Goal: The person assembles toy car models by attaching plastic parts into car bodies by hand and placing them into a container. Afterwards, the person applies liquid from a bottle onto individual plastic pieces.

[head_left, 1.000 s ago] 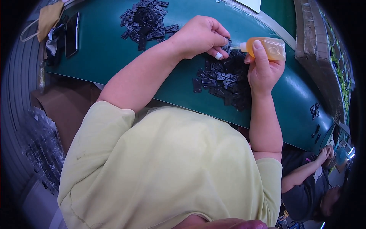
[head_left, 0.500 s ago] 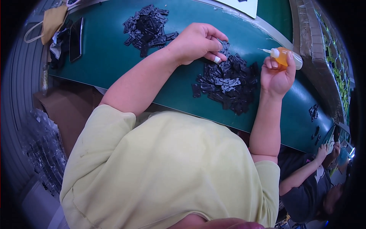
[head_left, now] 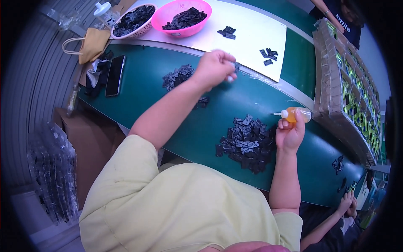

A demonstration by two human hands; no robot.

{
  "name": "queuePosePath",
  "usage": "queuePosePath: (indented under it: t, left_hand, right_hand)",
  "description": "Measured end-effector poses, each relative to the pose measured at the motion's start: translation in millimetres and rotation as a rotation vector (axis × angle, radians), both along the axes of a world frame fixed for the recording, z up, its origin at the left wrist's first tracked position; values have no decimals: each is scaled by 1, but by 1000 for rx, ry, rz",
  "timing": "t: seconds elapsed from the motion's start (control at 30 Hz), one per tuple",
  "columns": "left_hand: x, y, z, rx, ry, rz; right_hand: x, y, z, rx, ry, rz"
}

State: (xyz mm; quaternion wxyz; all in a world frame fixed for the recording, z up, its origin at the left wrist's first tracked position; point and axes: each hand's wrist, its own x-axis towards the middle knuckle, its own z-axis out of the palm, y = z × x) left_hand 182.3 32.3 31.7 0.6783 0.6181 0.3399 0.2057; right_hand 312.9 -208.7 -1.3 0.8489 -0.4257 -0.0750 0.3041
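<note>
My left hand (head_left: 213,69) is closed, pinching a small dark flat part (head_left: 236,67) at its fingertips, partly hidden and blurred. It hovers over the green table near its far edge, beyond a pile of black parts (head_left: 177,77). My right hand (head_left: 289,133) is wrapped round a small squeeze bottle (head_left: 299,114) of orange liquid, whose thin needle tip points left. Just left of that hand lies a larger heap of black flat parts (head_left: 247,145), a few greyer ones on top.
Beyond the green table, a white board (head_left: 252,38) bears a pink bowl (head_left: 157,19) and a pale basket (head_left: 145,31) of black parts. A phone (head_left: 115,75) lies at left. A partitioned cardboard box (head_left: 331,84) stands at right. Another person's hands (head_left: 346,203) work at lower right.
The view has tilted toward the far side, bringing bowl and basket in. My left hand has moved from the larger heap toward the table's far edge. My right hand still holds the bottle.
</note>
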Motion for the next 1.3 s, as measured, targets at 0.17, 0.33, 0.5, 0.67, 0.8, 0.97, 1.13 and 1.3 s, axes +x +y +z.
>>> queuePosePath:
  t: [0.17,0.33,0.5,0.67,0.8,0.97,1.13,1.3]
  left_hand:
    - [40,76,-2,286,167,75]
    - [51,112,-38,524,286,216]
    - [16,62,-12,544,46,269]
    - [-22,3,5,445,129,-62]
    - [-17,-35,-3,573,270,-479]
    - [-7,-78,2,792,553,-553]
    - [-12,-89,-1,705,518,-530]
    - [-13,-97,-9,727,480,-439]
  right_hand:
    - [-4,2,4,-17,7,4]
    - [-4,-1,3,-12,0,-14]
    - [7,-6,-2,13,-4,-20]
    - [7,2,3,39,-3,18]
    - [6,3,5,43,-10,24]
    - [5,-4,-1,30,-31,6]
    - [0,-6,3,17,-27,7]
    - [1,-3,2,7,14,17]
